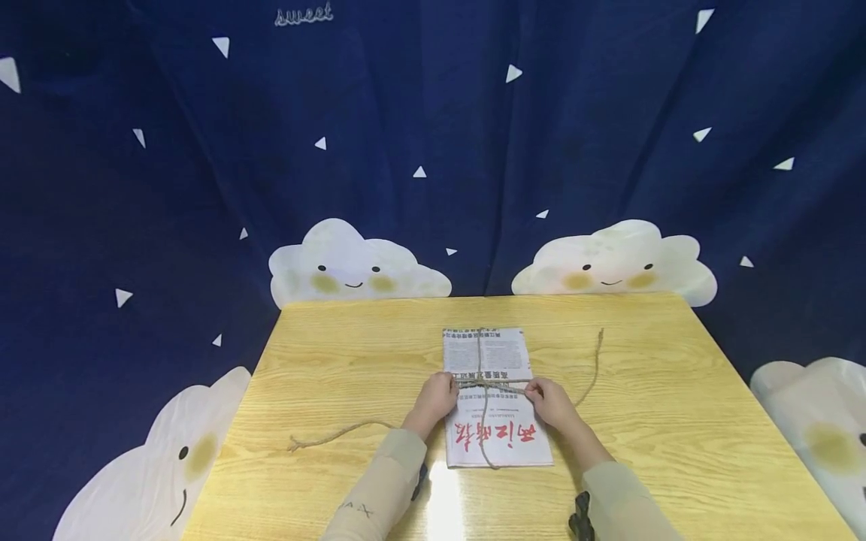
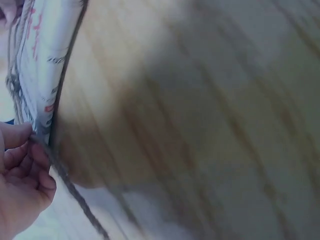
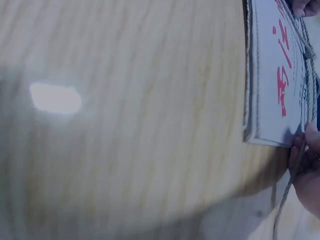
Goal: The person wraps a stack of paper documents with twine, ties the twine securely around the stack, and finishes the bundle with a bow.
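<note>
A folded stack of newspapers with red and black print lies on the table, twine running along its length and across its middle, where the strands meet in a knot. At the stack's left edge my left hand pinches one twine end between thumb and fingers; in the left wrist view the loose twine trails out below that hand. My right hand pinches the other end at the right edge, and its loose twine hangs past the fingers in the right wrist view.
The yellow wood-grain table carries the loose twine tails, one to the left and one to the right. Behind the table hangs a dark blue curtain with white triangles and smiling clouds.
</note>
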### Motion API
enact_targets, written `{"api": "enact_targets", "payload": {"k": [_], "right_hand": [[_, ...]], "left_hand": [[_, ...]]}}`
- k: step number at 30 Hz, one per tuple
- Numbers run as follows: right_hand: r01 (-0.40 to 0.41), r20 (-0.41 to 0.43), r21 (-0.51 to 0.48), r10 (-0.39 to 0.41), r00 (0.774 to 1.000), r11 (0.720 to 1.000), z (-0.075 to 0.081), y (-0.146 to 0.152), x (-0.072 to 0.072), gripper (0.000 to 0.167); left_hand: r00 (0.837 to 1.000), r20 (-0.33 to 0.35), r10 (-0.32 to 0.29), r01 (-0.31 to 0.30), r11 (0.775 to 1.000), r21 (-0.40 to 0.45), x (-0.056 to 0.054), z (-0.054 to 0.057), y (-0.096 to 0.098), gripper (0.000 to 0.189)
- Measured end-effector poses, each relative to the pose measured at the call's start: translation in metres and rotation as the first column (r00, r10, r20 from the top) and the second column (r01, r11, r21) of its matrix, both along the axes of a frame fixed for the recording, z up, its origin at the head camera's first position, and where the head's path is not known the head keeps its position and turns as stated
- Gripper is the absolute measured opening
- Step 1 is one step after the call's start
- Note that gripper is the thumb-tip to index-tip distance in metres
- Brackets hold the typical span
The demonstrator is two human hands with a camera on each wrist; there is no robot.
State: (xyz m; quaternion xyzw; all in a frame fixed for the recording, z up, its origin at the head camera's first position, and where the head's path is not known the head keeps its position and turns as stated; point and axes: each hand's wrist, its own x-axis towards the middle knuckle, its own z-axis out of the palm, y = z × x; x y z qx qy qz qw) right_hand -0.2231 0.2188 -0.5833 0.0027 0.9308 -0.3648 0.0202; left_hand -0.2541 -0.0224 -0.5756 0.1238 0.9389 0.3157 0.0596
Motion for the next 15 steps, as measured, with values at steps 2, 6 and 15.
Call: {"api": "enact_targets", "payload": {"k": [2,6,15], "right_hand": [[0.025,0.022,0.007,-0.026,0.999,1.0,0.001,0.001,-0.003,0.007],[0.065,0.042,0.032,-0.066,0.997,0.997,0.004,0.002,-0.008,0.007],[0.087,0.053,0.08,-0.091,0.994,0.993,0.009,0.005,-0.012,0.008]], "left_hand": [[1.0,0.02,-0.005,0.004,1.0,0.022,-0.001,0.001,-0.002,0.018],[1.0,0.031,-0.001,-0.001,0.996,0.084,-0.003,0.001,-0.007,0.021],[1.0,-0.013,0.021,-0.019,0.993,0.113,-0.005,-0.003,-0.018,0.019]]}}
